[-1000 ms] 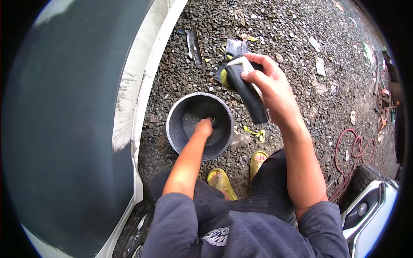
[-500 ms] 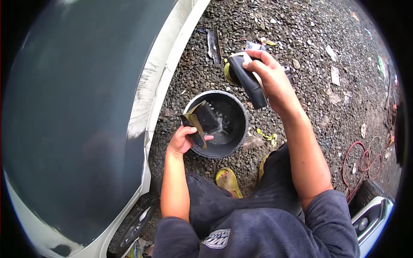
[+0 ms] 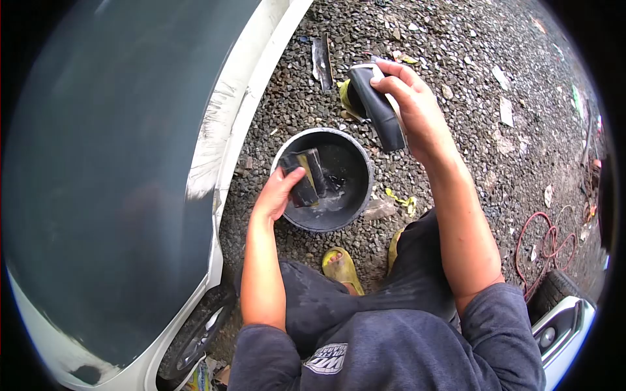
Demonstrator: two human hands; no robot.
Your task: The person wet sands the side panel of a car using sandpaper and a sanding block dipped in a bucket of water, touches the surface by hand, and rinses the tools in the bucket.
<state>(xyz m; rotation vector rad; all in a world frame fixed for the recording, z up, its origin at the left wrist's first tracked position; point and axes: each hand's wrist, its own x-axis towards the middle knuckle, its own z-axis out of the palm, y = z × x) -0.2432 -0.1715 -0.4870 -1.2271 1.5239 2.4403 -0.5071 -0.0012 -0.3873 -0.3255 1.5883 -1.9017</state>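
My left hand (image 3: 277,194) is closed on a folded piece of sandpaper (image 3: 304,190), dark on one face and yellowish on the other. It holds the sandpaper over the left side of a round black basin (image 3: 357,195) that stands on the gravel with a little water in it. Another dark strip beside the sandpaper may be part of the same sheet; I cannot tell. Up and to the right, my right hand (image 3: 420,114) pinches a curled black sheet (image 3: 378,107) with a pale edge, which looks like sandpaper. It hangs clear of the basin.
A car with a dark panel (image 3: 124,169) and a scuffed white edge (image 3: 212,140) fills the left side. Gravel (image 3: 469,124) with litter covers the ground. A red hose (image 3: 521,244) and a tire (image 3: 554,290) lie at the right. My yellow slipper (image 3: 340,267) is below the basin.
The sandpaper in my left hand has turned and folded over more, and now shows mostly its dark face. My right hand keeps its hold on the black sheet.
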